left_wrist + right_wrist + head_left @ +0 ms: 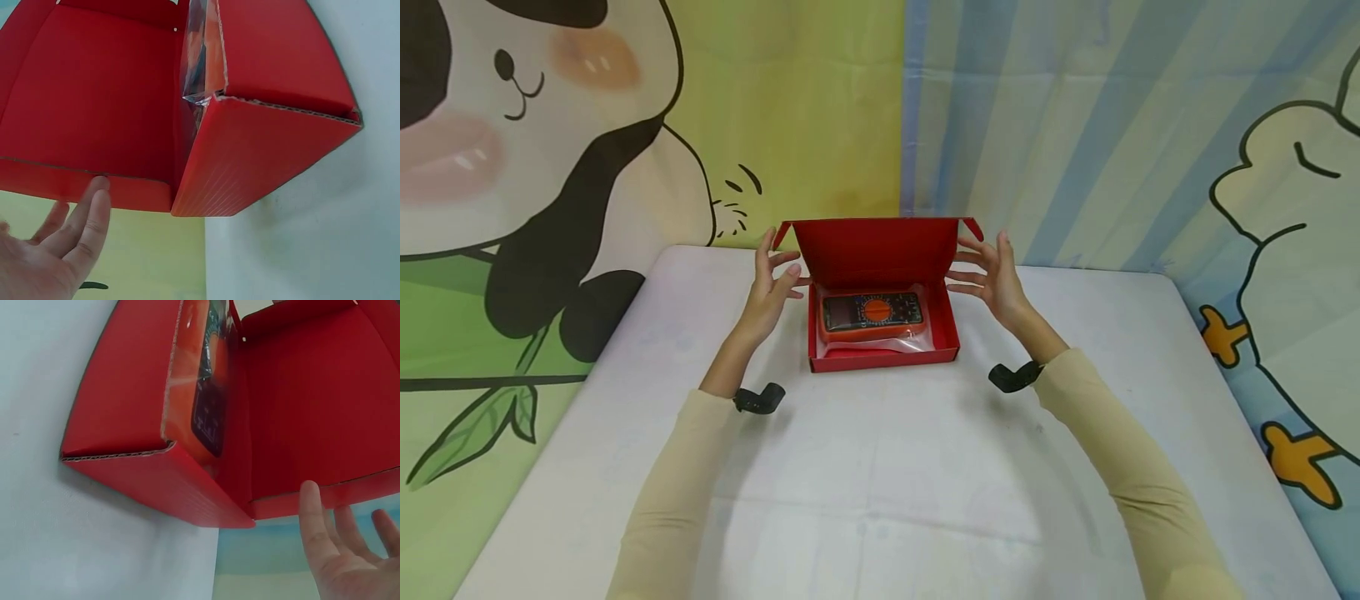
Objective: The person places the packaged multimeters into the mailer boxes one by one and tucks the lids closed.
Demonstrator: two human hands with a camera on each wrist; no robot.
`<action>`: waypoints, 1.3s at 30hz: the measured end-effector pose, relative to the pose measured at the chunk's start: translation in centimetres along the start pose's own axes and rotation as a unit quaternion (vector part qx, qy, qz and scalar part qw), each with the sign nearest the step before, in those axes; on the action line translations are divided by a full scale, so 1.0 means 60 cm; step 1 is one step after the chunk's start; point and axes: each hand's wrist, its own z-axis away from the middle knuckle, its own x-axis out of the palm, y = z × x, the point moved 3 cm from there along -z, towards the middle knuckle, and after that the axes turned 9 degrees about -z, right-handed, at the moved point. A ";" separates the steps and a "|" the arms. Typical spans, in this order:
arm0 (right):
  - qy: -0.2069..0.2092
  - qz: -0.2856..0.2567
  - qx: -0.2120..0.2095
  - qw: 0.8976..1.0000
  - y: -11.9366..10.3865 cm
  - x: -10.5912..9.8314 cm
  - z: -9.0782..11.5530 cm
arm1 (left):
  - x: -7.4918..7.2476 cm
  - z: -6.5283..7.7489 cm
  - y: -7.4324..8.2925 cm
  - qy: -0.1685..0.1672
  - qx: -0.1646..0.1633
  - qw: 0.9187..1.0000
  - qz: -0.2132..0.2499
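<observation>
A red cardboard box stands on the table with its lid raised at the back. Inside lies an orange and black multimeter in a clear plastic bag. My left hand is at the lid's left side, fingers spread, and in the left wrist view its fingertips are right at the lid's side flap. On the other side, my right hand has its fingers extended; the right wrist view shows a fingertip at the opposite side flap.
A white cloth covers the table. Behind it hang printed curtains, with a panda on the left and blue stripes on the right. Each wrist wears a black camera mount.
</observation>
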 end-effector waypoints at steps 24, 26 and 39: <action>-0.072 0.095 -0.029 0.992 -0.006 0.000 0.023 | -0.011 0.018 0.017 0.005 -0.015 0.999 -0.051; -0.062 0.105 -0.055 0.991 -0.012 0.000 0.027 | -0.014 0.019 0.025 0.024 -0.004 0.999 -0.033; -0.019 0.148 -0.155 0.977 -0.061 0.016 0.052 | -0.025 0.024 0.059 0.098 0.002 0.995 -0.010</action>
